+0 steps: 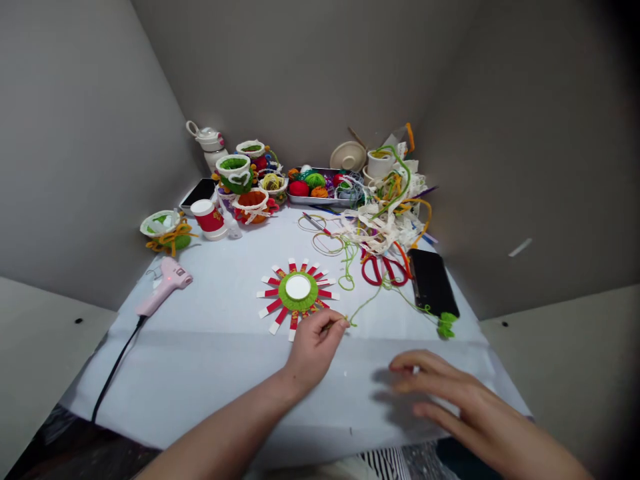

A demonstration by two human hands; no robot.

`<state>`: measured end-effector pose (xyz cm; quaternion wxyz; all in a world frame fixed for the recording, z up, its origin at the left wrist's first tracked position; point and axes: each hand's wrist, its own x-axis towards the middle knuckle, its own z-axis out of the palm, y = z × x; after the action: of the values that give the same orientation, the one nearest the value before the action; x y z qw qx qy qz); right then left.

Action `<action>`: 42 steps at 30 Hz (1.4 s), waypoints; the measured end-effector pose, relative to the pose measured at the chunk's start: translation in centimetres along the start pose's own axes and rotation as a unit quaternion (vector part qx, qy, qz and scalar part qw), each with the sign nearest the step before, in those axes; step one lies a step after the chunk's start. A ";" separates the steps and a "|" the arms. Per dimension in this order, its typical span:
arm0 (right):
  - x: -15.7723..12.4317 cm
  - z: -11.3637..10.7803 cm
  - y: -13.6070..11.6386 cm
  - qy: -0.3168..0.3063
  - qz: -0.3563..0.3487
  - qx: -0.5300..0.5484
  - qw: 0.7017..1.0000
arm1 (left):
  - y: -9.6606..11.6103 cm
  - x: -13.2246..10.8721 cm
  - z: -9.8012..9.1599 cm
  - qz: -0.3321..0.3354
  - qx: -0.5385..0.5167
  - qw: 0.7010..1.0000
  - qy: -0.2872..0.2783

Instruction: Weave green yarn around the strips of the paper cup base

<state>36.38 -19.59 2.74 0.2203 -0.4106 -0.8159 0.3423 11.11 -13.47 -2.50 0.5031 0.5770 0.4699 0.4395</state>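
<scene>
A cut paper cup (297, 291) lies flat on the white table (210, 353), its red and white strips fanned out round a white base wound with green yarn. My left hand (315, 347) rests just in front of it, fingers pinched on the green yarn strand (373, 300) that trails right toward a small green yarn wad (447, 325). My right hand (440, 387) hovers low over the table's front right, fingers stretched out and holding nothing.
Red scissors (383, 269) and a black phone (431, 283) lie right of the cup. A pink glue gun (164, 285) with a black cord lies at the left. Yarn-wrapped cups (235, 175), a tray of yarn balls (317, 185) and tangled ribbon (387, 223) crowd the back.
</scene>
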 end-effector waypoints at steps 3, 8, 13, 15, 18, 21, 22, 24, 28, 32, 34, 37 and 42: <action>2.9 2.0 0.3 0.144 0.054 -0.014 0.988 | -0.4 -0.2 0.1 0.056 0.056 0.997 -0.003; 7.5 3.6 -0.6 0.199 0.041 0.002 0.979 | -0.9 -0.5 -0.2 0.163 0.143 0.976 -0.003; 8.7 4.3 -0.9 0.194 0.045 0.009 0.980 | -1.0 -0.5 -0.4 0.200 0.185 0.962 -0.013; 8.7 4.6 -0.6 0.196 0.048 0.008 0.979 | -1.0 -0.5 -0.4 0.203 0.194 0.959 -0.023; 8.7 4.9 -0.2 0.201 0.056 0.005 0.978 | -1.1 -0.6 -0.4 0.193 0.200 0.960 -0.033; 8.8 5.2 -0.2 0.210 0.056 0.006 0.976 | -1.1 -0.6 -0.4 0.190 0.202 0.960 -0.044; 8.8 5.3 -0.2 0.213 0.060 0.011 0.975 | -1.0 -0.6 -0.4 0.191 0.199 0.960 -0.049; 9.0 5.6 -0.2 0.212 0.073 0.034 0.974 | -0.8 -0.6 -0.5 0.193 0.187 0.961 -0.057; 9.5 5.7 0.9 0.238 0.118 0.086 0.960 | -0.3 -0.9 -0.7 0.193 0.153 0.967 -0.057; 9.4 4.7 2.5 0.341 0.153 0.098 0.922 | 0.1 -1.2 -0.7 0.163 0.118 0.978 -0.060; 9.1 4.2 2.5 0.303 0.133 0.126 0.935 | 0.1 -1.2 -0.7 0.119 0.094 0.987 -0.062; 8.6 4.1 1.8 0.224 0.095 0.143 0.959 | 0.0 -0.8 -0.6 0.065 0.068 0.994 -0.058; 8.2 4.8 1.3 0.197 0.089 0.124 0.968 | -0.2 -0.6 -0.5 0.022 0.055 0.996 -0.062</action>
<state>29.36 -14.10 -0.82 0.3947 -0.5107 -0.6676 0.3712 10.52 -14.01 -2.68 0.4894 0.6398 0.4486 0.3872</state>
